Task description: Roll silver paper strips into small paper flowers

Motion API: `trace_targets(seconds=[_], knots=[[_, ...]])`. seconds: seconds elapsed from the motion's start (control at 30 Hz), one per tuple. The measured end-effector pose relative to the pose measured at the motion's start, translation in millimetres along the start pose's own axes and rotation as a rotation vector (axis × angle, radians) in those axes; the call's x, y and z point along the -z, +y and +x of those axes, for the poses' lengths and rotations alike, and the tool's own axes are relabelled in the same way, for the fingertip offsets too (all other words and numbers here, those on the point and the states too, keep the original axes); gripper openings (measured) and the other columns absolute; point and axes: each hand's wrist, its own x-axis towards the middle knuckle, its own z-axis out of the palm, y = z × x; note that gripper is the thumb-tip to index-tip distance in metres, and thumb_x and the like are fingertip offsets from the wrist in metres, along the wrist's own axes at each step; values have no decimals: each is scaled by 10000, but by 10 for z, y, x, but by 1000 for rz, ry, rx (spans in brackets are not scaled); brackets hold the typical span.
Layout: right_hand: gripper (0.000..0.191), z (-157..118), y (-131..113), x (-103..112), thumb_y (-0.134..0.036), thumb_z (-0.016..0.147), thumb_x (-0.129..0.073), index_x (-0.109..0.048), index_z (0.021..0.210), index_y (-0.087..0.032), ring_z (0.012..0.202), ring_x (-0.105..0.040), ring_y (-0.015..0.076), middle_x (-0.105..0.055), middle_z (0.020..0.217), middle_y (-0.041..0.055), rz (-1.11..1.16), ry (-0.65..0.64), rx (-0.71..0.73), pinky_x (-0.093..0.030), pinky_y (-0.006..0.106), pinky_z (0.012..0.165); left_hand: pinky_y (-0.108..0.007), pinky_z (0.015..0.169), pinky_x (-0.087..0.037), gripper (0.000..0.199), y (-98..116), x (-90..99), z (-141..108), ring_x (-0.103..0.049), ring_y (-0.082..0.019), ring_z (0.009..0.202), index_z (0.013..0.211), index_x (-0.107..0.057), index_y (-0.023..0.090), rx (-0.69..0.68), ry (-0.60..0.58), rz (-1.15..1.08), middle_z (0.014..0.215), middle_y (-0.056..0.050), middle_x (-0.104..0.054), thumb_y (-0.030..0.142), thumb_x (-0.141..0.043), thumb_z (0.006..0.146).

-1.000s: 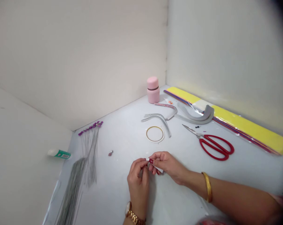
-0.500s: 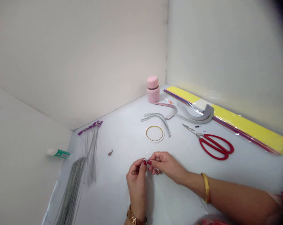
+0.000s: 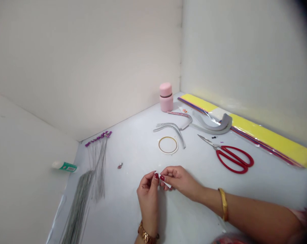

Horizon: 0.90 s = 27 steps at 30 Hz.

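Note:
Close together above the table, my left hand (image 3: 148, 193) and my right hand (image 3: 181, 179) both pinch a small white strip (image 3: 168, 185) between thumb and fingertips. The strip's lower end shows beneath my right fingers; what it is made of I cannot tell. Beyond my hands lies a thin ring of tape (image 3: 177, 148), yellow on its inner edge. Red-handled scissors (image 3: 235, 159) rest to the right, blades pointing up and left. A tiny reddish and silver piece (image 3: 120, 165) lies to the left of my left hand.
At the left are a bundle of grey wires (image 3: 78, 203), wires tipped with purple pieces (image 3: 99, 136) and a green-and-white glue stick (image 3: 67, 166). A pink flask (image 3: 166, 98), curved grey strips (image 3: 211, 128) and packed coloured sheets (image 3: 265, 132) lie toward the walls.
More of the white strip now shows below my right fingers. My right hand has shifted very slightly; my left hand stays almost where it was.

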Motion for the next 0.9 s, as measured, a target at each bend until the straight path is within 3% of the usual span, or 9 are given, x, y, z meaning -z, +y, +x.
trace_targets(seconds=[0.27, 0.43, 0.63, 0.77, 0.9], knots=[[196, 5, 14, 21, -334, 731, -600, -610, 695, -142, 521, -527, 96, -591, 591, -10, -18, 7, 5, -389, 215, 509, -269, 602, -481, 134, -10, 14, 1, -599, -150, 610, 787, -621, 136, -50, 5, 70, 671, -40, -640, 252, -555, 789], [217, -16, -8, 9, -362, 732, -602, -597, 699, -148, 517, -523, 95, -595, 598, -6, 15, 3, -13, -362, 203, 477, -300, 646, -478, 100, 11, 57, -8, -602, -185, 681, 792, -654, 171, -208, 26, 221, 752, -59, -649, 229, -582, 755], [270, 0, 10, 15, -402, 718, -610, -602, 716, -132, 451, -457, 74, -550, 522, -27, 52, 13, 4, -324, 199, 453, -351, 783, -438, 143, 33, 83, -12, -584, -219, 803, 812, -697, 218, -351, -41, 339, 834, -78, -657, 186, -571, 751], [277, 13, 6, 24, -408, 707, -617, -602, 731, -132, 437, -436, 67, -532, 510, -38, 70, 34, 7, -318, 198, 453, -362, 826, -430, 177, 37, 88, -7, -568, -233, 904, 860, -697, 216, -359, -88, 335, 933, -89, -651, 174, -562, 753], [290, 13, -17, 26, -413, 697, -622, -605, 742, -127, 443, -437, 68, -552, 527, -28, 70, 24, -3, -326, 201, 464, -332, 779, -461, 183, 4, 112, 23, -589, -208, 873, 924, -655, 184, -285, -64, 275, 938, -91, -644, 199, -522, 799]])
